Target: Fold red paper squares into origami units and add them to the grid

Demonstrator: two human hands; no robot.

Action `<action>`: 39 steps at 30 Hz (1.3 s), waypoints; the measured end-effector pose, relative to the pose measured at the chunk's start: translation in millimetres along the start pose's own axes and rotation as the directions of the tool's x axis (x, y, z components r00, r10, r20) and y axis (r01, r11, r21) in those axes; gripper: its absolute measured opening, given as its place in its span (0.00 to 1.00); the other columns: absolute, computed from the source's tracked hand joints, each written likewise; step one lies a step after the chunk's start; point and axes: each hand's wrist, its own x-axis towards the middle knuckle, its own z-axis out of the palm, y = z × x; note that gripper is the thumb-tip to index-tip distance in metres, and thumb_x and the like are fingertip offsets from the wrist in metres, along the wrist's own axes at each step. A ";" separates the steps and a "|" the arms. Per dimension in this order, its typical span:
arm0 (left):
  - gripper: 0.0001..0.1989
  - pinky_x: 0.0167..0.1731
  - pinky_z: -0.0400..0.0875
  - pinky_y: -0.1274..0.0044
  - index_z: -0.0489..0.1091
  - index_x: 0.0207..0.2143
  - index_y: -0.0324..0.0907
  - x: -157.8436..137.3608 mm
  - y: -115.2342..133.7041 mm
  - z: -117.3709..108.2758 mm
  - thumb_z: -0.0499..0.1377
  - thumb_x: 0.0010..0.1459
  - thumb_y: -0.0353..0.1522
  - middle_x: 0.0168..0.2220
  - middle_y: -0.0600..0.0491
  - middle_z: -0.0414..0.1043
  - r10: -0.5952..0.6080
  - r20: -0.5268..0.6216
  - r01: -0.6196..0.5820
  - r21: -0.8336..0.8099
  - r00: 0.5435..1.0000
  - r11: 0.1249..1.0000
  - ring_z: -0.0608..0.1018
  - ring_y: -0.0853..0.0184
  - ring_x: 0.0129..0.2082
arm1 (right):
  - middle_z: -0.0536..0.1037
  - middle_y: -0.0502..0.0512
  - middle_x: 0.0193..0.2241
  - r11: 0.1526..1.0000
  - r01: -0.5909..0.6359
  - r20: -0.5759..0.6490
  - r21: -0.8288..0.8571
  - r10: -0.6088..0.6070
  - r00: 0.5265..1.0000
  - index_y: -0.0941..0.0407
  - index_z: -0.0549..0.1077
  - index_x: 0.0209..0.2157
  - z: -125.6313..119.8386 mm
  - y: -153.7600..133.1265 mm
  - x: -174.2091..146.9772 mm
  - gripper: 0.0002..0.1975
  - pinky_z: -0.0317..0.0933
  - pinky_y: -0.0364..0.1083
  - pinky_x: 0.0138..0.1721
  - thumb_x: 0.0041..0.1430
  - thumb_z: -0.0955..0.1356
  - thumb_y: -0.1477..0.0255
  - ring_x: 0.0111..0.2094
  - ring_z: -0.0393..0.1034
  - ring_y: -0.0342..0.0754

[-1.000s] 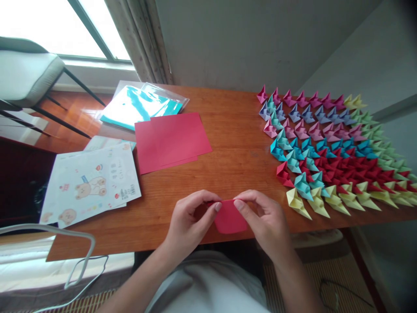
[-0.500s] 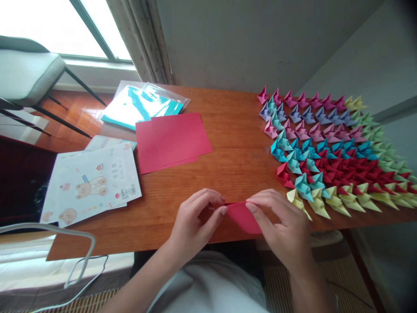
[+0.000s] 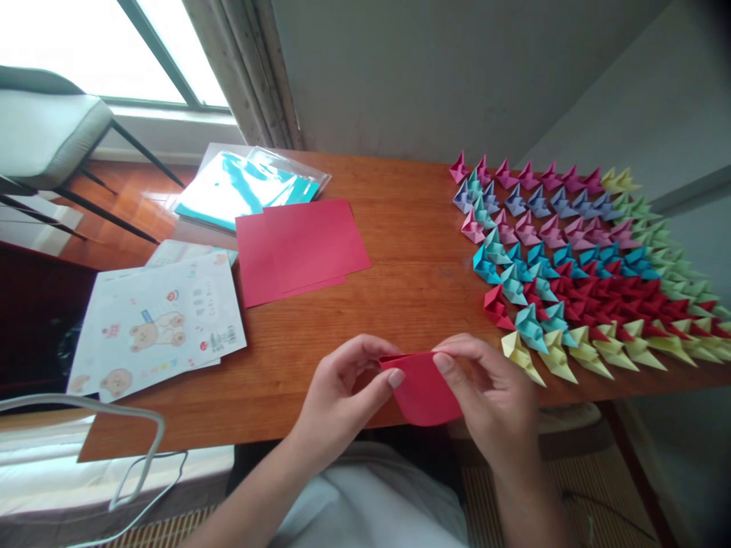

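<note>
A sheet of red paper (image 3: 427,392), bent over on itself so its lower side bulges in a curve, is held up between both hands at the front edge of the table. My left hand (image 3: 348,392) pinches its left edge between thumb and fingers. At the upper right corner, my right hand (image 3: 488,396) grips the paper with thumb and forefinger. Two layers show along the top edge, slightly apart at the left. Beyond my hands, overlapping red paper sheets (image 3: 305,247) lie flat on the wooden table (image 3: 411,281).
Rows of folded paper figures (image 3: 599,297) in several colours cover the table's right side. On the left lie a bear-printed paper pack (image 3: 165,327) and plastic-wrapped turquoise paper (image 3: 245,186). A white cable (image 3: 131,411) curves past the left front corner; a chair (image 3: 54,129) stands beyond.
The held paper has turned slightly towards me, showing more of its face, and its curved lower side hangs lower. Both hands keep their pinch.
</note>
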 end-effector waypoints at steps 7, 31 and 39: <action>0.05 0.32 0.71 0.86 0.78 0.29 0.40 -1.7 -1.2 5.8 0.70 0.54 0.32 0.29 0.55 0.78 -0.079 -0.151 0.056 -0.156 0.985 0.986 0.75 0.75 0.29 | 0.79 0.52 0.31 0.998 -0.057 0.011 0.041 0.056 0.998 0.53 0.76 0.33 3.4 -1.0 -0.1 0.04 0.68 0.46 0.38 0.63 0.70 0.69 0.35 0.74 0.49; 0.08 0.33 0.73 0.81 0.80 0.31 0.40 -0.1 1.5 0.4 0.70 0.54 0.37 0.31 0.51 0.81 -0.087 -0.225 0.064 -0.107 0.971 0.992 0.78 0.68 0.31 | 0.77 0.51 0.29 0.996 0.033 -0.124 0.078 -0.024 0.992 0.53 0.76 0.31 12.1 -1.7 0.3 0.04 0.66 0.47 0.35 0.62 0.70 0.71 0.32 0.72 0.48; 0.13 0.26 0.69 0.79 0.78 0.26 0.39 -2.1 0.8 -1.4 0.66 0.57 0.39 0.25 0.51 0.76 0.045 -0.184 -0.005 0.216 0.982 0.976 0.74 0.68 0.26 | 0.76 0.51 0.29 0.996 0.048 -0.232 0.080 -0.029 0.972 0.53 0.76 0.30 18.2 -4.5 1.1 0.05 0.65 0.46 0.35 0.61 0.71 0.71 0.33 0.71 0.48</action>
